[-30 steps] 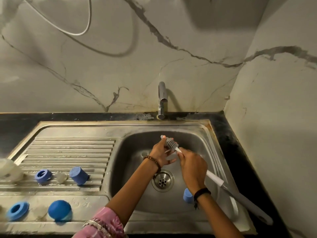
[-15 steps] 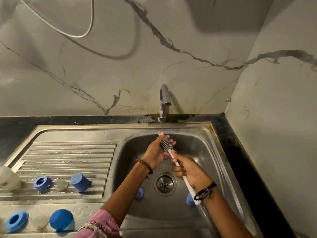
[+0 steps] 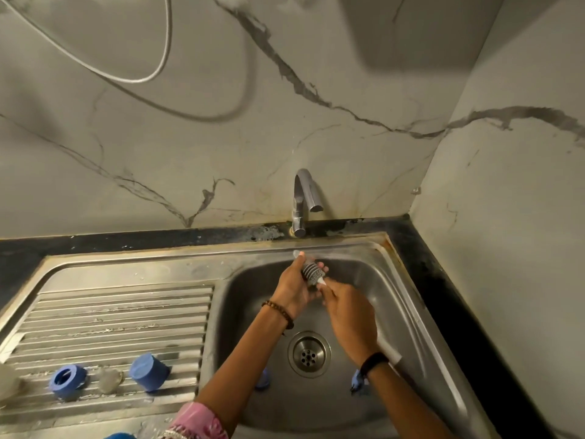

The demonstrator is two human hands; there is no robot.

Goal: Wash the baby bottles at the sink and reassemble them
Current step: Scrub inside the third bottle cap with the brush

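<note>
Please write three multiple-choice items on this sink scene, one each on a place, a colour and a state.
1. Where is the brush head?
A. on the drainboard
B. above the basin, between the two hands
C. lying beside the drain

2. What colour is the cap on the drainboard?
A. blue
B. red
C. yellow

3. How does the right hand stand?
A. held flat and holding nothing
B. resting on the tap
C. gripping the brush's white handle

Answers:
1 B: the grey ribbed head sits against the left hand over the basin.
2 A: the cap and the ring beside it are both blue.
3 C: the handle runs out from under the curled fingers towards the wrist.
</note>
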